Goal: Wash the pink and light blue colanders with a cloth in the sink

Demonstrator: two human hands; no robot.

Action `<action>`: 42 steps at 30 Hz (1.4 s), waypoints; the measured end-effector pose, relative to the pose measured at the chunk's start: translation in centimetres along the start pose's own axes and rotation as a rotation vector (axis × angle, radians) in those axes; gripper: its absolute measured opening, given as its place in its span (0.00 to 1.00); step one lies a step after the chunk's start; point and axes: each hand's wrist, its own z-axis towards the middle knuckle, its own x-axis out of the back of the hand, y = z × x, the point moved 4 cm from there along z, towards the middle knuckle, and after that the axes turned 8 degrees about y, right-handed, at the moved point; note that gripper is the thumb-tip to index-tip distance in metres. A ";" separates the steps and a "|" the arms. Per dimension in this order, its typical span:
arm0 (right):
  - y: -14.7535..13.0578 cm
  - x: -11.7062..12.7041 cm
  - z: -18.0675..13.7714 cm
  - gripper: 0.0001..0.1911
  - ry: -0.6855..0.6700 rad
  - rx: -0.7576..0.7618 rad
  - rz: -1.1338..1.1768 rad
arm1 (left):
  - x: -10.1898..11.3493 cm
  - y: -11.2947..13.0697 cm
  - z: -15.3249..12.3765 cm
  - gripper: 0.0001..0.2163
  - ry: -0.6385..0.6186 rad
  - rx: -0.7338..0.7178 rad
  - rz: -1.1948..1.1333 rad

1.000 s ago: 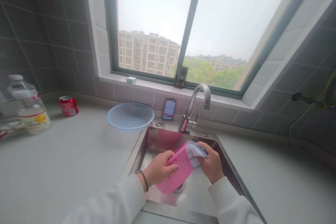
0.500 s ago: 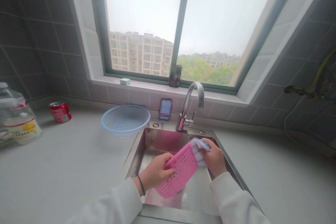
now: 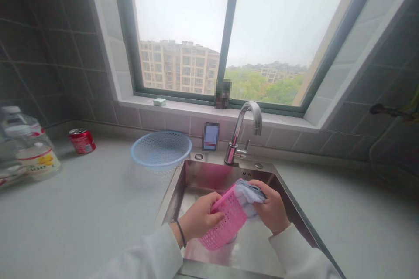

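My left hand [image 3: 203,216] grips the near left rim of a pink perforated plastic basket [image 3: 225,222], thumb on one side and fingers on the other. The basket is tilted on its side above the sink [image 3: 258,244]. In my right hand [image 3: 271,205] is a pale cloth with a checked pattern [image 3: 247,194], bunched and pressed over the basket's far right edge. Part of the cloth is hidden behind my fingers.
Behind the sink stands a chrome faucet [image 3: 238,126]. A blue perforated basket [image 3: 160,150] sits on the counter to the left, with a red can [image 3: 81,141] and clear bottles [image 3: 36,152] further left. A small green block [image 3: 159,102] lies on the windowsill.
The view has shifted slightly, so everything sits a little further right. My right hand and the cloth have moved slightly lower along the basket's edge. Both hands keep their hold.
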 end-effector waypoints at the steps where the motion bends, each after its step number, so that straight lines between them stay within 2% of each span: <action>1: -1.0 -0.4 -0.4 0.13 -0.051 0.065 0.036 | 0.0 0.0 0.0 0.09 -0.007 -0.009 0.001; 4: -3.1 -1.4 -1.3 0.12 -0.171 0.210 0.107 | 0.0 0.1 0.0 0.07 -0.033 -0.039 -0.001; 6: -3.2 -1.3 -1.2 0.12 -0.149 0.201 0.113 | 0.1 0.2 -0.1 0.08 -0.027 -0.055 -0.014; 9: -1.5 -0.5 -0.2 0.12 -0.045 0.078 0.075 | 0.4 0.3 -0.1 0.08 -0.002 -0.056 -0.006; 15: 2.9 1.1 1.2 0.17 0.079 -0.172 -0.086 | 0.6 0.4 -0.4 0.07 -0.013 -0.016 0.047; 19: 3.8 1.6 1.4 0.17 0.102 -0.253 -0.166 | 0.4 0.3 -0.4 0.06 -0.011 -0.009 0.043; 23: 1.9 0.5 0.7 0.15 0.053 -0.171 -0.043 | 0.2 -0.3 -0.2 0.07 0.015 0.006 0.033; 28: -2.3 -2.5 -1.4 0.12 -0.159 0.075 0.135 | 0.1 -0.5 0.1 0.05 0.017 -0.030 0.050; 30: -2.8 -2.9 -1.6 0.12 -0.181 0.095 0.153 | 0.1 -0.4 0.1 0.05 0.016 -0.046 0.036; 34: -0.6 -1.5 -0.5 0.14 -0.059 -0.041 0.136 | 0.3 -0.3 0.1 0.07 0.008 -0.010 0.024; 38: 2.3 0.3 0.6 0.16 0.057 -0.157 -0.009 | 0.4 0.1 -0.1 0.07 -0.007 -0.012 0.049; 42: 2.5 0.5 0.6 0.16 0.095 -0.182 -0.045 | 0.5 0.3 -0.1 0.07 0.003 -0.011 0.091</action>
